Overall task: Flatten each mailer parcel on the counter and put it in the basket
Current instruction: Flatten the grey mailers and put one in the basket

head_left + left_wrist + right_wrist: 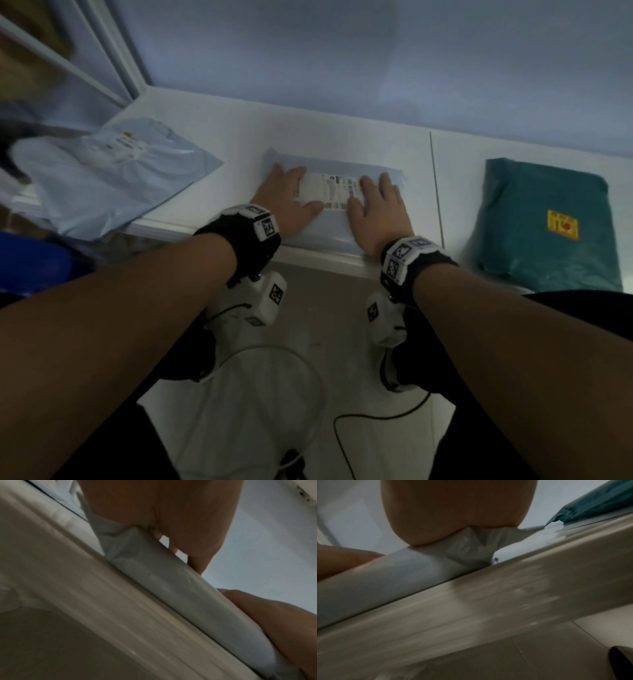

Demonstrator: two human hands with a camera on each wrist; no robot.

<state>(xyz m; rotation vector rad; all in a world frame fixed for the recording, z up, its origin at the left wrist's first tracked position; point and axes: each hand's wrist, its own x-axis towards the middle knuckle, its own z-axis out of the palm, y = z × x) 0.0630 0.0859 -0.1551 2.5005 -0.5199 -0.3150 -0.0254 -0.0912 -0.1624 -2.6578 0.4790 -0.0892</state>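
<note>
A pale blue-grey mailer parcel with a white shipping label lies on the white counter at its front edge. My left hand and my right hand both press flat on top of it, fingers straight, one on each side of the label. The left wrist view shows the parcel's near side along the counter edge under my palm. In the right wrist view my palm bears on the parcel's crumpled right end.
A second pale blue mailer lies at the counter's left end, overhanging the edge. A teal mailer with a yellow sticker sits at the right, also seen as teal mailer. A blue object shows low at the left. A wall backs the counter.
</note>
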